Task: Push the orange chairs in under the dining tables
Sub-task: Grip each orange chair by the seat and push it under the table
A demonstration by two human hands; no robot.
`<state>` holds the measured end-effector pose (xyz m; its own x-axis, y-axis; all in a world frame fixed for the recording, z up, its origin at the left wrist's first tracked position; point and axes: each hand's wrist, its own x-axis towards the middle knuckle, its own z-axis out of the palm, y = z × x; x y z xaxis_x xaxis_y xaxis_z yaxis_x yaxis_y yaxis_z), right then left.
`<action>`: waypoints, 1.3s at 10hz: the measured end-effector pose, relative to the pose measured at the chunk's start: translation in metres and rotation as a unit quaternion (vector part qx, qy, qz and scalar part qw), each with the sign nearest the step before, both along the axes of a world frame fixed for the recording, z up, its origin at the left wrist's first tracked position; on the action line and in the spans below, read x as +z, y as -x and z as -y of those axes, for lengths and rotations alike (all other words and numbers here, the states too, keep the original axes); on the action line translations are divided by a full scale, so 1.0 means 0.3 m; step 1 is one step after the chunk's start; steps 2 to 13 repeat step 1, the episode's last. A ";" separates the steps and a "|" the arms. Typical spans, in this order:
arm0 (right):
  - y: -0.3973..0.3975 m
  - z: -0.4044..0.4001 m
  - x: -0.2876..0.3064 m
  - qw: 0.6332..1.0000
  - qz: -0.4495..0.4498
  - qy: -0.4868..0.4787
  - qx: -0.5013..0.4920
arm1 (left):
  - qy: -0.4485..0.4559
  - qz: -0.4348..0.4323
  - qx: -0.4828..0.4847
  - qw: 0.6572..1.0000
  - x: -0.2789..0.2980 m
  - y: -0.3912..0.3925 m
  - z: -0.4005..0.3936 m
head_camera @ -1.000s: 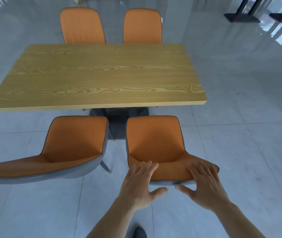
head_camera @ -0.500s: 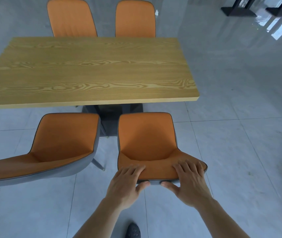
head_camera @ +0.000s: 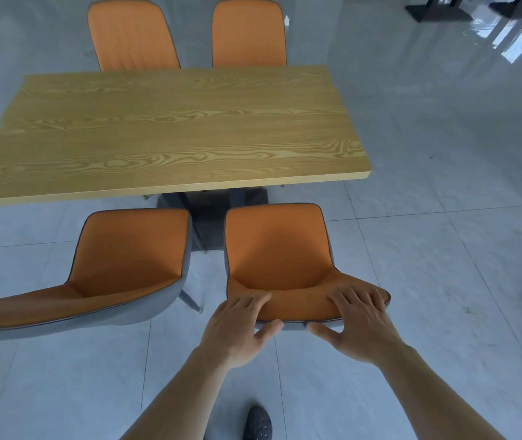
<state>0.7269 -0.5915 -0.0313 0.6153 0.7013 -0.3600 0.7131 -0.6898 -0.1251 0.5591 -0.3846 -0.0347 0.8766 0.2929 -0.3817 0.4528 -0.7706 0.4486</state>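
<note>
Since the earlier frames, both hands had settled from reaching toward the chair to gripping the top edge of its backrest, and the chair stood closer to the table. Left hand (head_camera: 240, 328) lay with its fingers spread over the orange front of the near right chair (head_camera: 277, 249), thumb tucked under the grey rim. Right hand (head_camera: 362, 322) clasped the same backrest at its right corner, fingers on the orange face and thumb beneath the edge. That chair's seat faced the wooden dining table (head_camera: 170, 128), its front edge just short of the tabletop. Beside it stood the near left chair (head_camera: 126, 255), also outside the table. Two far chairs (head_camera: 132, 36) stood at the opposite side. A dark shoe (head_camera: 258, 423) showed on the tiled floor (head_camera: 443, 281).
</note>
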 end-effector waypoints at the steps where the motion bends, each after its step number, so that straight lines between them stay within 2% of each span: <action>1: 0.035 -0.043 0.050 1.000 -0.011 -0.001 -0.014 | -0.017 0.019 0.004 1.000 0.061 0.037 -0.063; 13: 0.035 -0.043 0.050 1.000 -0.011 -0.001 -0.014 | -0.017 0.019 0.004 1.000 0.061 0.037 -0.063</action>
